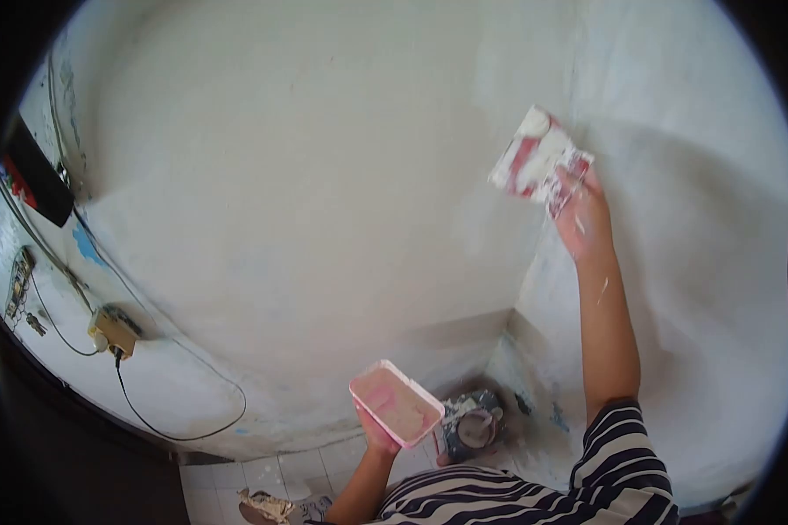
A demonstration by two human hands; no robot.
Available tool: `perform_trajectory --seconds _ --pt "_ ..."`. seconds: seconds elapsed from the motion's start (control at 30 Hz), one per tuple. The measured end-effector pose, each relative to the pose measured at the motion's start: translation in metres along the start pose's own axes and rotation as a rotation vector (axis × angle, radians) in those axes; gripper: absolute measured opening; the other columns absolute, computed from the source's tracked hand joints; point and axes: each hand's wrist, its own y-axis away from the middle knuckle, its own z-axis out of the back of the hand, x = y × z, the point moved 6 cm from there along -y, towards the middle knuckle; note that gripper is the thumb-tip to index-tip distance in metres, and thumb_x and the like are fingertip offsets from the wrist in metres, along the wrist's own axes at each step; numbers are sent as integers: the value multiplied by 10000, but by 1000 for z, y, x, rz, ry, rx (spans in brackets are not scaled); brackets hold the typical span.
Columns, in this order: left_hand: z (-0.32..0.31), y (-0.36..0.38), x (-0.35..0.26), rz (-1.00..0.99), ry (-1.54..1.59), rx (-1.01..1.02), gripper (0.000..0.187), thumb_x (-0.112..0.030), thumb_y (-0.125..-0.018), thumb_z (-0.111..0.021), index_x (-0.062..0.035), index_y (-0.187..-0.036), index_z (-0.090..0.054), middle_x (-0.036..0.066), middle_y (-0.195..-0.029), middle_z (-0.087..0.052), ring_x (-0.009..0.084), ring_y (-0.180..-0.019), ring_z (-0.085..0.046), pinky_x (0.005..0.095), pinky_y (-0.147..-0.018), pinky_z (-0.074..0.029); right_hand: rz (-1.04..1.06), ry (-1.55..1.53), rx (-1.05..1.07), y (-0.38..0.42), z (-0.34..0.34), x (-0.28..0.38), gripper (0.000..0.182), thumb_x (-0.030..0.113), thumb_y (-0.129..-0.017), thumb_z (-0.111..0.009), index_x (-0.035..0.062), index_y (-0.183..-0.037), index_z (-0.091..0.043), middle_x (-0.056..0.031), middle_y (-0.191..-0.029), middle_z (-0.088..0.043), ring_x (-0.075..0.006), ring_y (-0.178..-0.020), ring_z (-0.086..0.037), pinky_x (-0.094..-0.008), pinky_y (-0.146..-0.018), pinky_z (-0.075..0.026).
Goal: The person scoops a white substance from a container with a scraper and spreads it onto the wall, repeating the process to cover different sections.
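Note:
My right hand (pixel 584 219) is raised near the wall corner, its fingers closed on the near edge of a red putty spreader (pixel 524 162). White putty coats much of the blade, and some is smeared on my fingers and forearm. Lower down, my left hand (pixel 376 435) grips a pink rectangular tray (pixel 438 408) from below and the side. A layer of pale putty with pink streaks lies in the tray. In front of both hands stands the whitish wall (pixel 324 192), its surface patchy.
A putty-splashed bucket (pixel 477 426) stands on the floor in the corner, just beyond the tray. At left, a socket box (pixel 114 332) with a black cord (pixel 162 435) hangs on the wall, near a dark shelf-like object (pixel 44 179). Crumpled, stained material (pixel 267 507) lies on the tiles.

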Motion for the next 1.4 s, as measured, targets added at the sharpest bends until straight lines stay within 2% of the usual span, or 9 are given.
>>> perform_trajectory --seconds 0.17,0.23,0.27,0.43,0.77,0.87,0.97,1.13,1.4 --pt "-14 -9 20 1 55 3 726 -720 -998 -365 -150 -1408 -553 78 -1335 -642 313 -1208 -624 490 -1026 -524 369 394 -60 -102 -32 67 404 5 -1010 -574 -22 -1411 -531 -133 -1324 -654 -227 -1219 -636 -344 -1035 -501" --pt "-22 -8 24 -18 49 -7 729 -730 -992 -366 -157 -1400 -561 73 -1330 -646 312 -1205 -625 491 -1024 -525 776 992 -150 -116 -64 93 309 11 -968 -596 83 -1255 -686 -130 -1203 -720 -261 -1164 -673 -371 -982 -519" --pt "-23 -8 27 -25 49 0 729 -730 -992 -366 -157 -1400 -561 73 -1330 -646 312 -1205 -625 491 -1024 -525 784 985 -148 -126 -72 93 309 11 -968 -596 83 -1255 -686 -130 -1203 -720 -261 -1164 -673 -371 -982 -519" --pt "-24 -12 41 -33 83 -34 703 -732 -999 -350 -172 -1363 -569 57 -1283 -653 296 -1155 -645 487 -973 -550 1492 1445 102 -149 -110 69 382 5 -904 -610 146 -1239 -725 -75 -1223 -726 -285 -1235 -639 -415 -1021 -497" --pt "-8 -21 71 -81 134 -96 684 -718 -998 -358 -165 -1321 -598 68 -1230 -673 304 -1130 -655 488 -954 -553 1152 1513 344 -25 3 -72 363 -39 -854 -606 90 -1157 -757 -123 -1234 -716 -314 -1279 -629 -487 -1041 -477" --pt "-30 -18 71 -99 99 -38 687 -721 -998 -353 -166 -1323 -597 70 -1234 -672 305 -1133 -655 491 -955 -552 1135 1378 269 -23 -2 -32 312 38 -892 -636 142 -1157 -763 -78 -1209 -734 -270 -1232 -660 -465 -1049 -460" --pt "-33 -15 78 -84 121 -12 692 -722 -998 -353 -163 -1329 -592 70 -1236 -671 305 -1138 -654 490 -959 -551 1320 1335 133 -70 -54 47 410 -30 -892 -519 119 -1195 -751 -124 -1212 -732 -300 -1158 -686 -475 -1004 -477" --pt "-11 -23 88 -103 80 -65 752 -765 -972 -349 -170 -1376 -569 79 -1273 -659 330 -1168 -644 526 -981 -539 1688 1298 64 -174 -155 137 435 -18 -890 -549 159 -1251 -717 -73 -1245 -723 -277 -1197 -651 -470 -1024 -483" --pt "3 -28 100 -82 89 -43 791 -792 -954 -344 -174 -1400 -553 93 -1315 -641 348 -1203 -624 556 -1002 -526 1304 1419 292 -128 -97 35 369 41 -868 -641 153 -1205 -742 -105 -1271 -709 -311 -1226 -642 -450 -963 -492"
